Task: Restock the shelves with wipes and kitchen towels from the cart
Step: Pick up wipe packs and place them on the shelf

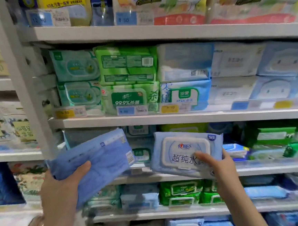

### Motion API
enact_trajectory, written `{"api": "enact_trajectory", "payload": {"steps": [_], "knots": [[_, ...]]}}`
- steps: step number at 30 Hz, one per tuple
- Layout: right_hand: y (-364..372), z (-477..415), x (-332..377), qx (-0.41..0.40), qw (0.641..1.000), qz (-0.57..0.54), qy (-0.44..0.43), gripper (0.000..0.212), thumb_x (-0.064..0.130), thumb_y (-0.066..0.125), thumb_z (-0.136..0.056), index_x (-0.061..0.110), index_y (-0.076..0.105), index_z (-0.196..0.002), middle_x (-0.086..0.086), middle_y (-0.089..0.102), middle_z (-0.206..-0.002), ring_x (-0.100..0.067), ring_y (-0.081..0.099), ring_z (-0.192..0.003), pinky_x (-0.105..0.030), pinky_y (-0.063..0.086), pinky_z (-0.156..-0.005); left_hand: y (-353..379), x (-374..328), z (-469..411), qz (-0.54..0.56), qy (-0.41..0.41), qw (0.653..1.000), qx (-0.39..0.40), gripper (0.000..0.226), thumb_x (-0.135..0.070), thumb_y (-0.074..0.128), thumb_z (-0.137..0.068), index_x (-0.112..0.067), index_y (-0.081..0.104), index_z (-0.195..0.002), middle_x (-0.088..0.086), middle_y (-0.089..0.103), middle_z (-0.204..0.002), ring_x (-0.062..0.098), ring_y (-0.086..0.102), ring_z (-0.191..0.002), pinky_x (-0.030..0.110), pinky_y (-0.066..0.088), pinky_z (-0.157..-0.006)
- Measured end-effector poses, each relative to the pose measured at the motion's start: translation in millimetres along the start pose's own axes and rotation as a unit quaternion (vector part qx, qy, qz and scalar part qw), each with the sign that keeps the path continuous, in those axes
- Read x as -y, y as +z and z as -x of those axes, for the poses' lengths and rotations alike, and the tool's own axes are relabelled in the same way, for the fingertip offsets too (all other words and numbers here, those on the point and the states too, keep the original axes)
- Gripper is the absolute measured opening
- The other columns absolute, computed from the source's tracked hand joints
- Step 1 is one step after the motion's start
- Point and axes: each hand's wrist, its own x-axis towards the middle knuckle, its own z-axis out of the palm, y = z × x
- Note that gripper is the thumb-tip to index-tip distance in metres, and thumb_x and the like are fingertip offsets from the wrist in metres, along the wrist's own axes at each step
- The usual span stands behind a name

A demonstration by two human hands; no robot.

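A person's left hand (64, 185) grips a blue wipes pack (94, 160), back side up; right hand (219, 166) clamps a 2nd pack (185, 151), lid forward, both held before stocked shelves (181, 116).

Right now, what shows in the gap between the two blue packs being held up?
In the head view, only shelved wipes packs show between the left pack and right pack.

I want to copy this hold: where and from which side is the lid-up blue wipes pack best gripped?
Grip the blue wipes pack at its short right end, coming from the right, as the right hand does: thumb on the front by the lid, fingers behind. The pack is flat and soft, and its end is free.
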Motion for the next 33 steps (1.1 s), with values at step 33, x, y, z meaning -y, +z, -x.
{"api": "enact_trajectory", "payload": {"steps": [33], "knots": [[128, -81, -74, 0.097, 0.980, 0.152, -0.080, 0.062, 0.020, 0.087, -0.064, 0.014, 0.049, -0.112, -0.003, 0.061, -0.106, -0.011, 0.060, -0.082, -0.022, 0.049, -0.063, -43, 10, -8, -0.065, 0.002, 0.995, -0.079, 0.057, -0.023, 0.079, -0.076, -0.017, 0.053, -0.126, 0.003, 0.058, -0.114, 0.026, 0.056, -0.102, 0.047, 0.049, -0.084]]}}
